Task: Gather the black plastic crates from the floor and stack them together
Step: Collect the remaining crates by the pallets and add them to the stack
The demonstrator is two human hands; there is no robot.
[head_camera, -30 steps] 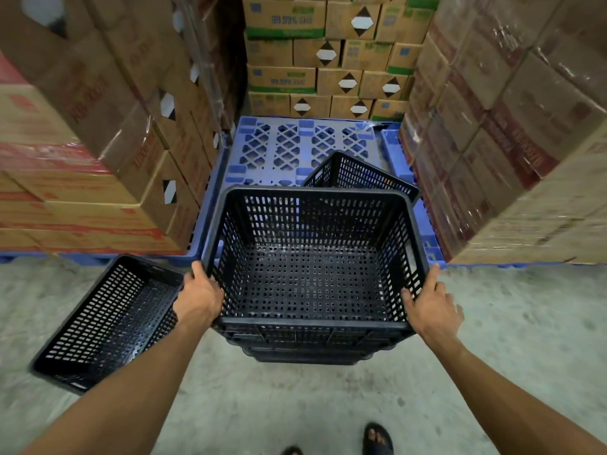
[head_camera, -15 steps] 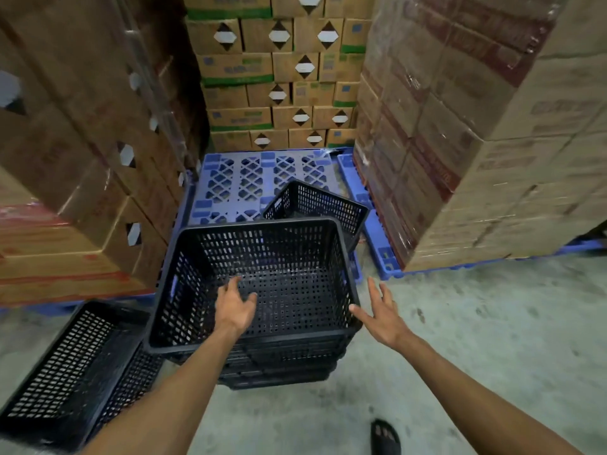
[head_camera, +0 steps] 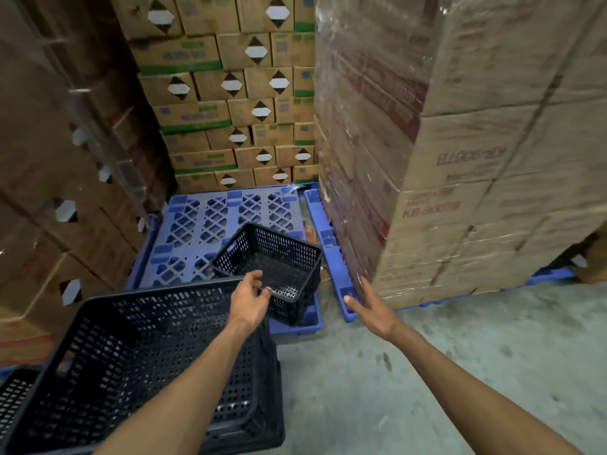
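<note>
A stack of black perforated crates (head_camera: pixel 108 366) stands on the floor at the lower left. A single black crate (head_camera: pixel 289 254) sits tilted on the front edge of a blue pallet (head_camera: pixel 197 224) beyond the stack. My left hand (head_camera: pixel 248 298) hovers open above the stack's far rim, fingers curled just short of the single crate's near wall. My right hand (head_camera: pixel 371 308) is open to the right of that crate, apart from it, close to the wrapped boxes. Another black crate (head_camera: pixel 13 399) shows at the bottom left corner, mostly cut off.
Tall stacks of cardboard boxes stand on the left (head_camera: pixel 59 178), at the back (head_camera: pixel 236 103) and, wrapped in film, on the right (head_camera: pixel 460 152). A second blue pallet (head_camera: pixel 331 257) lies under the right stack. Grey concrete floor (head_camera: pixel 427 366) spreads at the lower right.
Both hands let go of the stack's top crate and reached forward toward the single crate on the pallet. The view moved closer and to the right.
</note>
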